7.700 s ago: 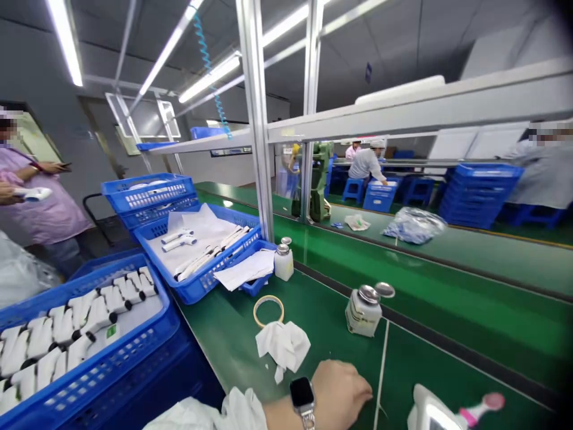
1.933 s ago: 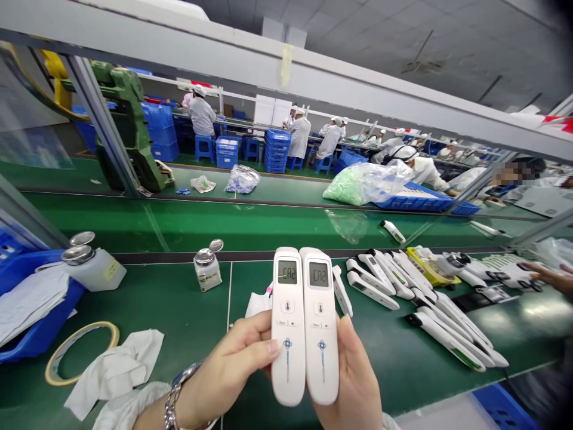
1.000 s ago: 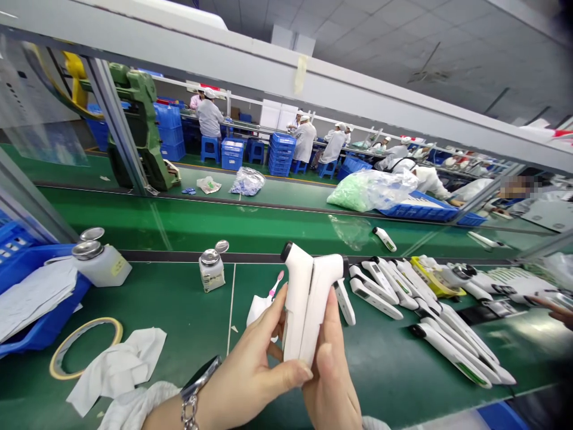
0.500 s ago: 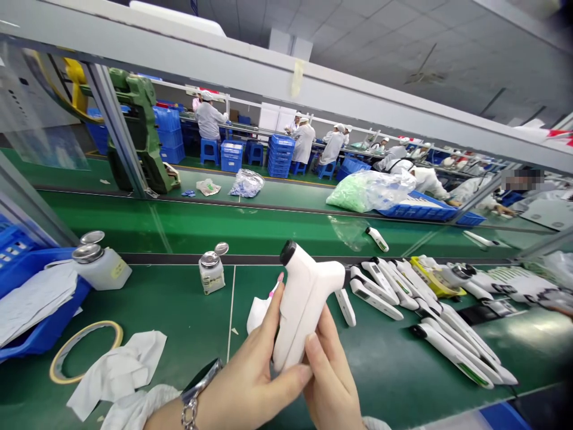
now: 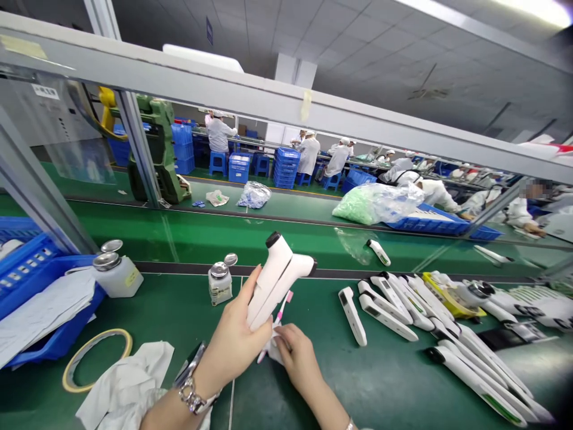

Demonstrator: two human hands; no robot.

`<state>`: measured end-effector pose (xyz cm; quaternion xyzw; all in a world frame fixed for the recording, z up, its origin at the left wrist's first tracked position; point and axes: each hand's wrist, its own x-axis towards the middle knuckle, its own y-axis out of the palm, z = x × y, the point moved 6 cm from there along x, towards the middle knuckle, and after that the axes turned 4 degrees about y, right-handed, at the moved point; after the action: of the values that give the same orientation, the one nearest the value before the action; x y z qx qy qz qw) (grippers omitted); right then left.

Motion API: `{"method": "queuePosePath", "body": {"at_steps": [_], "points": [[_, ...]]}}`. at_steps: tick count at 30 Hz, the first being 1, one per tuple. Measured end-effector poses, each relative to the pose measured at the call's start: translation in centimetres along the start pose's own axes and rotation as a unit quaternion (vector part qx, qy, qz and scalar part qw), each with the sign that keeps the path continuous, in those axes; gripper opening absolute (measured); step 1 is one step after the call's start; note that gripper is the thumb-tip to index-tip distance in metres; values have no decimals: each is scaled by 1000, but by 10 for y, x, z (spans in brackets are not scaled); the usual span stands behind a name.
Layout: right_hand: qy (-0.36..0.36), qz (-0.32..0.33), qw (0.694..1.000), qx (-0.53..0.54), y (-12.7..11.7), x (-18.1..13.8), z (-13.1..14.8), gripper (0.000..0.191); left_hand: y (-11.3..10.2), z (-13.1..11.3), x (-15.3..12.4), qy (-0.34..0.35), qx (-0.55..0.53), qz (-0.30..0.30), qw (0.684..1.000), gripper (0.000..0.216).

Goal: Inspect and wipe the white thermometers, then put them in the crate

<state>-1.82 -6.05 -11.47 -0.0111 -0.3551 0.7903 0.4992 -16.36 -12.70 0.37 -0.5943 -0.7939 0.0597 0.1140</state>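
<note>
Upright in my left hand (image 5: pixel 235 325) are two white handheld thermometers (image 5: pixel 278 278), pressed side by side with their black-tipped heads pointing apart. The fingers are wrapped around their lower ends. Lower and to the right, my right hand (image 5: pixel 298 358) pinches a small crumpled white cloth (image 5: pixel 274 351) on the green bench. A pink-and-white toothbrush (image 5: pixel 281 310) lies at that cloth, behind the thermometers, its handle partly covered. Nearest on the right is a single white thermometer (image 5: pixel 353 316) lying on the bench.
More white thermometers (image 5: pixel 483 382) lie clustered at right around a yellow tray (image 5: pixel 447 298). Two pump bottles, one small (image 5: pixel 220 285) and one larger (image 5: pixel 119 278), stand along the back. At left are a tape roll (image 5: pixel 69 373), a white rag (image 5: pixel 129 376) and a blue bin (image 5: pixel 96 298).
My right hand has left the thermometers and moved down to the white cloth, now pinching it. My left hand alone holds the thermometers, shifted left and tilted more. The view has shifted slightly.
</note>
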Motion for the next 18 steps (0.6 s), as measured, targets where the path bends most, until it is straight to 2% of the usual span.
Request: {"method": "queuePosePath", "body": {"at_steps": [3,4,5,7,9,11,14,16,18], "points": [[-28,-94,995,14,-47,8,39,20,9,2,0,9,16,34,999,79],[-55,-134,989,15,-63,10,57,25,13,5,-1,12,25,42,999,79],[-112,-177,978,4,-76,10,79,31,17,7,-1,19,30,49,998,80],[-225,-205,949,-81,-85,10,119,38,26,10,-3,45,17,60,997,78],[-270,-201,925,-177,-83,18,139,33,34,13,-6,74,4,68,995,76],[-235,-216,916,-242,-89,34,135,23,41,17,-8,81,21,82,993,76],[-137,-278,898,-313,-121,59,109,18,47,20,-11,70,66,100,990,79],[-99,-310,889,-322,-145,66,96,17,48,19,-12,65,75,108,989,80],[-99,-334,894,-283,-160,60,94,17,49,18,-13,63,72,114,989,81]]}}
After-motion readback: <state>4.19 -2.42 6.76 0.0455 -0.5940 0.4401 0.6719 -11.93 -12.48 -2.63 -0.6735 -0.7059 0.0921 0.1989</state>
